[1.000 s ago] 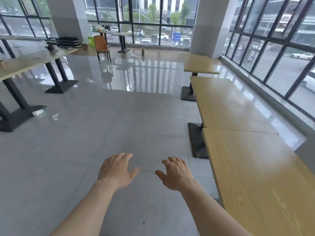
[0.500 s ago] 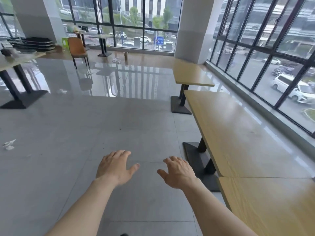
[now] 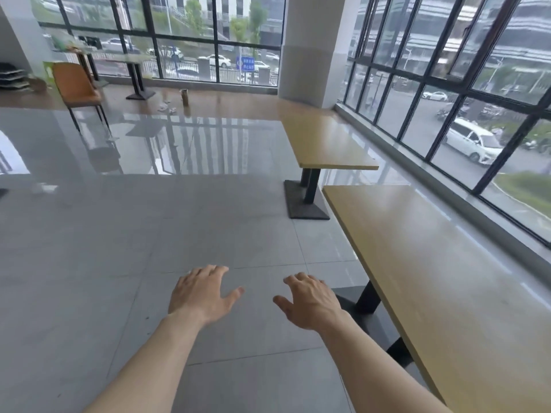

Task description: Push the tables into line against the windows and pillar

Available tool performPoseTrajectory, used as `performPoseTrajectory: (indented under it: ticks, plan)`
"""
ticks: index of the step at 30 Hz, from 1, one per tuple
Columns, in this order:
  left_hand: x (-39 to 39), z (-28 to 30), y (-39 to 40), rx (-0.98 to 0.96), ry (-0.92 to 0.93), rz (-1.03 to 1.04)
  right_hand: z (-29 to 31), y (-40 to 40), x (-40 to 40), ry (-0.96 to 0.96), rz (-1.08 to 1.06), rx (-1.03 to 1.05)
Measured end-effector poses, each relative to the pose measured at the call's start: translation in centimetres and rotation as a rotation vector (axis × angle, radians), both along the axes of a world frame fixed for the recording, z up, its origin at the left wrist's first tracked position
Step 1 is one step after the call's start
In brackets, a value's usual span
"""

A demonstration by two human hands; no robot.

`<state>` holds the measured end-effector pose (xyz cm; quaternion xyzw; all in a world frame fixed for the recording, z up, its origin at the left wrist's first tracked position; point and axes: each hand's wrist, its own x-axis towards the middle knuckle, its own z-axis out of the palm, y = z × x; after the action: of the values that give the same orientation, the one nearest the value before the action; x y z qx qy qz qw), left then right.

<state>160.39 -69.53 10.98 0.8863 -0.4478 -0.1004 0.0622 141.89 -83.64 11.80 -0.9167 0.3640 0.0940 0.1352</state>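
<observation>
A long wooden table [image 3: 441, 281] on black pedestal legs stands at my right, running along the windows [image 3: 465, 93]. Beyond it a second wooden table [image 3: 325, 141] sits near the white pillar [image 3: 313, 49], set a little further left than the near one. My left hand [image 3: 202, 293] and my right hand [image 3: 310, 302] hover palm down over the grey floor, fingers apart, holding nothing. The right hand is just left of the near table's edge and does not touch it.
The far table's black base plate [image 3: 304, 201] juts onto the floor. An orange chair [image 3: 77, 84] stands at the back left, a small table [image 3: 131, 70] against the far windows behind it. Litter and a can [image 3: 185, 96] lie on the floor there.
The view has advanced along the table row and turned right; the nearest table and the left tables have dropped out of sight. Both hands stay open, held out in front.
</observation>
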Motion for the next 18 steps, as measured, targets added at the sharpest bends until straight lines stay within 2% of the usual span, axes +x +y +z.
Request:
performPoseTrajectory:
  ticks: [6, 14, 18]
  plan:
    - [12.7, -0.6, -16.0, 0.035, -0.018, -0.011, -1.3, -16.2, 12.8, -0.025, -0.015, 0.022]
    - [28.6, 1.7, -34.8, 0.029, -0.015, 0.003, 0.3, -35.3, 29.1, -0.022, -0.01, 0.015]
    - [37.9, 0.1, -43.9, 0.026, 0.01, 0.023, -0.9, -44.7, 38.8, -0.018, 0.006, 0.005]
